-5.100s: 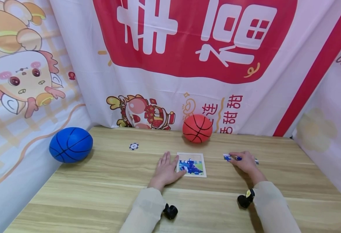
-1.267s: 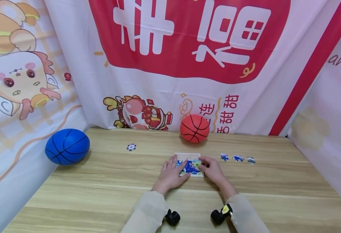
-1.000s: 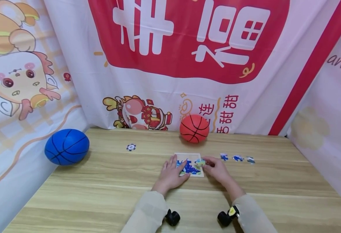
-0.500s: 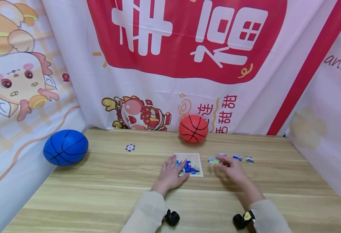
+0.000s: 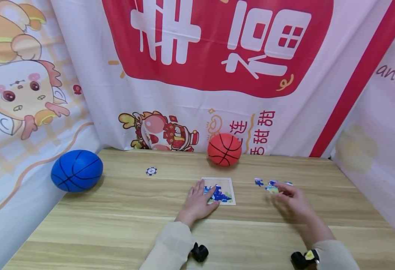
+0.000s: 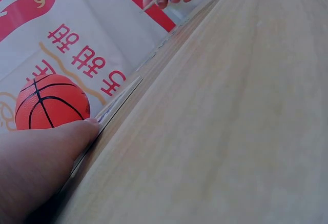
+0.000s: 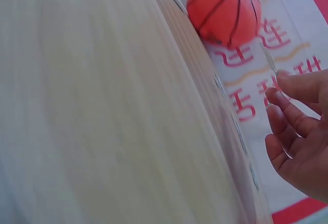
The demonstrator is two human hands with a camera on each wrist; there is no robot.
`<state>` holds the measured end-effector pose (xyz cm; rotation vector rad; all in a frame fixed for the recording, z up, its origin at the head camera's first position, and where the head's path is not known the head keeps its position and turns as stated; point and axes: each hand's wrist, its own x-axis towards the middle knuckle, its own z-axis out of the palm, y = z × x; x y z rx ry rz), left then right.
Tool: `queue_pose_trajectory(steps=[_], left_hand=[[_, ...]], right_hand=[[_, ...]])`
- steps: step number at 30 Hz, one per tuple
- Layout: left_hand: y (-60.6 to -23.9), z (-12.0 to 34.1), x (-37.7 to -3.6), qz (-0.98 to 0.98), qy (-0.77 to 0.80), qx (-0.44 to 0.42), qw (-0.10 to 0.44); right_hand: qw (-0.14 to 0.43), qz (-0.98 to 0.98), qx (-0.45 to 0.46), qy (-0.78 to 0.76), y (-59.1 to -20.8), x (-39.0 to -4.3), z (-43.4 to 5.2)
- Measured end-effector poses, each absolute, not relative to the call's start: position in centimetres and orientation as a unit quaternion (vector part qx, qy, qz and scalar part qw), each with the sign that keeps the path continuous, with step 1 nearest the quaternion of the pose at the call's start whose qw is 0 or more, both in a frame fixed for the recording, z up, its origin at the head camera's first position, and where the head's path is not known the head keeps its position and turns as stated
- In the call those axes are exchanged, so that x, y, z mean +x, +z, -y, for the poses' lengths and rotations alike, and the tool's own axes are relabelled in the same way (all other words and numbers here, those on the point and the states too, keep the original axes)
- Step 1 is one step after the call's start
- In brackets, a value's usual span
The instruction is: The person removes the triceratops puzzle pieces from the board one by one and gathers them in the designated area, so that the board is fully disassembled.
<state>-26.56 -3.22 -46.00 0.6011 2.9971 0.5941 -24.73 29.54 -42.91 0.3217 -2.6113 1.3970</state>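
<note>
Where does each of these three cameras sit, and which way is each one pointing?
Head: worn on the head, looking forward and down at the wooden table, square puzzle board, both hands and sleeves.
Left wrist: low by the table, looking along it; the left hand touches the board's edge.
Right wrist: low over the table; the right hand shows with fingers loosely curled.
All three share the orange rubber basketball by the banner.

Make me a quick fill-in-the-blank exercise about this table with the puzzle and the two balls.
1. The left hand rests on the ____ board.
2. The ball just behind the board is ____.
3. The blue ball lies at the table's ____ edge.
4. The right hand is by the loose puzzle ____.

Missing words: puzzle; red; left; pieces
</note>
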Motion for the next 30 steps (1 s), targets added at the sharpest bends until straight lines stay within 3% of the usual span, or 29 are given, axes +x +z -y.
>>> queue_pose_trajectory(steps=[6,14,26,30], left_hand=[[-46.0,3.3,-26.5,-0.962,0.193,0.191,0.015],[-45.8,3.2,-26.5,-0.962,0.19,0.194,0.023],[-45.6,3.2,-26.5,-0.963,0.186,0.196,0.023],[-45.6,3.2,-26.5,-0.962,0.187,0.196,0.022]], right_hand=[[0.033,0.864,0.054,0.5,-42.8,-24.1,-32.0],[0.056,0.896,0.044,0.438,-42.8,-23.9,-34.8],[0.001,0.897,-0.013,0.442,-43.4,-24.1,-36.5],[0.022,0.912,-0.007,0.409,-44.0,-24.4,-36.5]])
